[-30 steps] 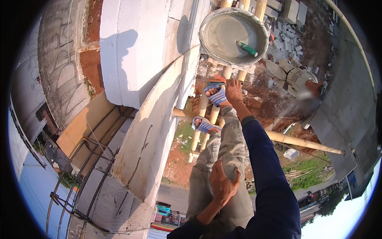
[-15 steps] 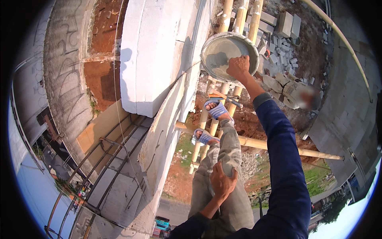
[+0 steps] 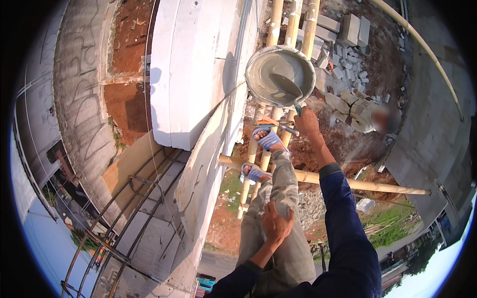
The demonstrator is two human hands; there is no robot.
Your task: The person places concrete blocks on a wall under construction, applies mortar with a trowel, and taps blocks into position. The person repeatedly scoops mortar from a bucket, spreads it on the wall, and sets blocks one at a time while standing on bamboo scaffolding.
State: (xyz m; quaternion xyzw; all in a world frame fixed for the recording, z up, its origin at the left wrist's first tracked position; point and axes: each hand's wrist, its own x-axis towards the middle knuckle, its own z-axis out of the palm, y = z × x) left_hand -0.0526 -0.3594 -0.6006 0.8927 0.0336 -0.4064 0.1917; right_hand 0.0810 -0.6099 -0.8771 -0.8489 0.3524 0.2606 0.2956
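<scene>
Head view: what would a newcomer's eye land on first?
First, the round bucket of grey mortar at top centre, the trowel blade lying in it and the right hand on its green handle. Next, the striped slippers at mid-frame over bamboo poles, with reddish ground showing far below. Third, the bright white wall filling the upper left of centre.
</scene>
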